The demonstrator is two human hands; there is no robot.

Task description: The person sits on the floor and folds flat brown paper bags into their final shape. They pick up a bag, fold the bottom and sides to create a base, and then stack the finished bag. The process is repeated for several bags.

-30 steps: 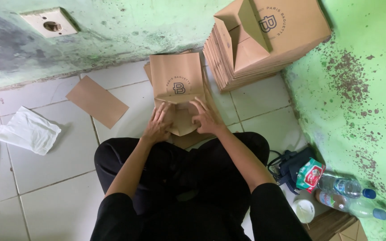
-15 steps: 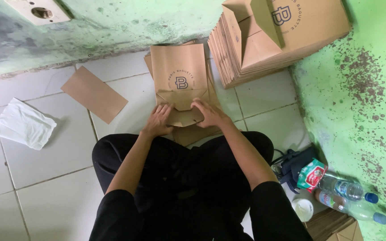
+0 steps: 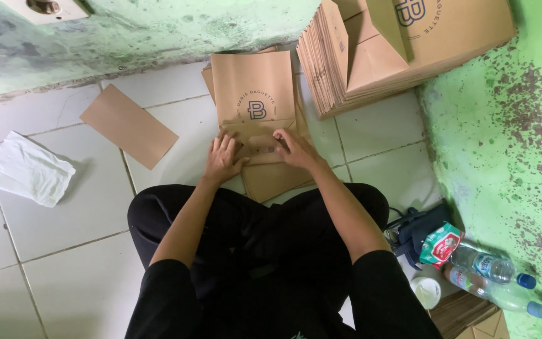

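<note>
A flat brown paper bag (image 3: pixel 253 94) with a round dark logo lies on the tiled floor in front of my crossed legs, on top of other brown sheets (image 3: pixel 277 179). My left hand (image 3: pixel 222 158) presses its fingers flat on the bag's folded bottom flap at the left. My right hand (image 3: pixel 291 149) presses down on the same flap at the right, fingers curled over the fold. Both hands touch the bag's lower end; neither lifts it.
A tall stack of folded brown bags (image 3: pixel 371 56) leans at the back right by the green wall. A loose brown card (image 3: pixel 128 125) and a white cloth (image 3: pixel 25 168) lie at the left. Two plastic bottles (image 3: pixel 494 279), a snack packet (image 3: pixel 439 245) and a dark pouch (image 3: pixel 415 226) sit at the right.
The hands stay on the bag's bottom flap, pressing it flatter; the right hand has shifted slightly along the fold. The head camera has dipped, so the scene sits higher in view.
</note>
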